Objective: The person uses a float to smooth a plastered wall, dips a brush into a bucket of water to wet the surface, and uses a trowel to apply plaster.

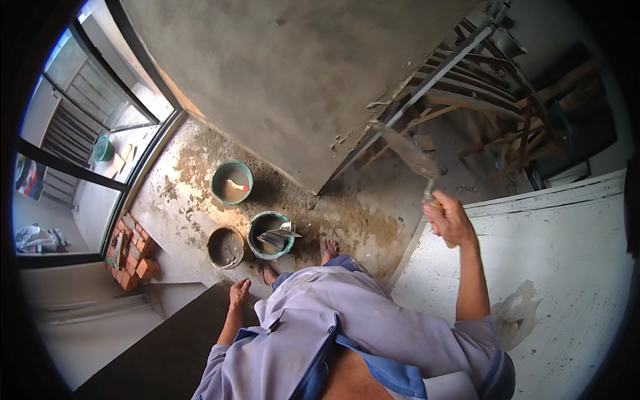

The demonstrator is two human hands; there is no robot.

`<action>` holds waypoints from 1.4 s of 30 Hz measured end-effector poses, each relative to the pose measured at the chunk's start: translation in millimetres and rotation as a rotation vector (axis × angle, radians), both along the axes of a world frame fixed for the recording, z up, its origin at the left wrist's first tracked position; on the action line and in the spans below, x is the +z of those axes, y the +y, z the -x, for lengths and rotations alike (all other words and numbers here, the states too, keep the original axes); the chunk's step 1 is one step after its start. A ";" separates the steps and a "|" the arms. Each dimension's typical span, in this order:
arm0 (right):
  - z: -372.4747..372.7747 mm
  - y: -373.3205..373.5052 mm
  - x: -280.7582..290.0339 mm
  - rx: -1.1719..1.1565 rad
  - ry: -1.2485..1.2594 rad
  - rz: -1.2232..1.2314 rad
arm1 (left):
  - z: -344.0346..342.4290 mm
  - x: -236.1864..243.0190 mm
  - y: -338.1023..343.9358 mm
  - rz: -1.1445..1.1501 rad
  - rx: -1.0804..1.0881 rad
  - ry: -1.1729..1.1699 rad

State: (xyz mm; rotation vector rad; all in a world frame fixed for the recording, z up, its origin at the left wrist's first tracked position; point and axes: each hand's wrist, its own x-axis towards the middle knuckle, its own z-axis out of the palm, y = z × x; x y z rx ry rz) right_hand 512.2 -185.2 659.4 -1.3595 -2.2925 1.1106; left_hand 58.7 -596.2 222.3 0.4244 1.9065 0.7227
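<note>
Grey wall (280,73) rises ahead of you. Your right hand (450,220) grips a trowel (410,153), blade pointing at the wall's edge. Your left hand (240,293) curls loosely by your side; its contents cannot be told. Three buckets (215,191) stand near your feet (328,249).

The trowel (410,153), right of the middle, looks like dull metal, all smeared and rough. The grey wall (267,73) at the top is matt and mostly smooth, but bumpy along its right edge. The wooden boards (477,107) at the upper right look rough. The green bucket (251,240) near the middle looks like plastic. The bricks (133,253) at the left are rough and matt. The shirt (300,293) at the bottom is soft, wrinkly, matt cloth.
</note>
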 end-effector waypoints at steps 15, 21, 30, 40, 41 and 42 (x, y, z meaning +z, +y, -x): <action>22.1 16.3 51.0 0.017 0.243 -0.023 | 10.2 20.3 4.5 -0.087 0.121 -0.106; 18.2 32.3 35.2 -0.062 0.324 0.129 | 18.0 -5.7 -18.2 -0.068 0.059 -0.278; 9.4 32.1 57.0 0.025 -0.241 -0.944 | 20.1 7.4 9.7 -0.036 0.076 -0.157; 8.5 153.6 70.0 0.080 -0.526 -1.408 | 35.2 17.6 62.4 -0.161 0.016 0.040; 5.0 154.3 75.6 0.081 -0.567 -1.421 | 29.6 19.3 58.9 -0.151 0.030 0.005; -6.3 152.9 80.3 0.064 -0.573 -1.392 | 22.1 20.8 54.7 -0.142 0.043 -0.031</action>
